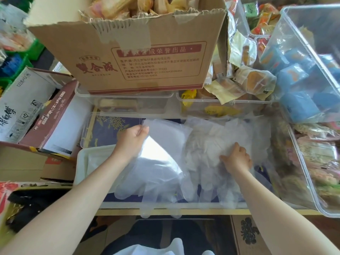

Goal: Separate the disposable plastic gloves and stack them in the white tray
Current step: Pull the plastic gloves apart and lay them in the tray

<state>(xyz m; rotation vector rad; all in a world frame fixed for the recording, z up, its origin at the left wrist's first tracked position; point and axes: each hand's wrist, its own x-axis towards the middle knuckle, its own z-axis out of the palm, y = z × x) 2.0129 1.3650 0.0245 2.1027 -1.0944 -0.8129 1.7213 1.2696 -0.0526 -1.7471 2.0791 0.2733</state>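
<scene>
Two hands of ours work a heap of clear plastic gloves [207, 150] that lies in the middle of the table, just right of the white tray [82, 162]. Our left hand [131, 139] pinches the cuff edge of one glove [161, 162] between thumb and curled fingers and lifts it, so that the sheet hangs tilted from the hand down toward us, its fingers trailing over the tray's right side and past the table's near edge. Our right hand [237, 158] rests on the heap with its fingers bent down into the plastic; we cannot tell whether they grip a glove or only press on it. Some gloves already lie in the tray, under the left forearm.

Beyond the heap stand two clear bins [128, 100] side by side, with wrapped snacks dimly seen inside. On top of them sits a torn cardboard box [139, 59] with red print, filled with packets. To the right, a bigger clear tub [303, 70] holds blue packs, and bagged pastries [244, 83] spill beside it. Another clear tub [309, 172] stands along the right edge of the table. To the left lie a white carton [24, 107] and a brown carton [53, 122], both open
</scene>
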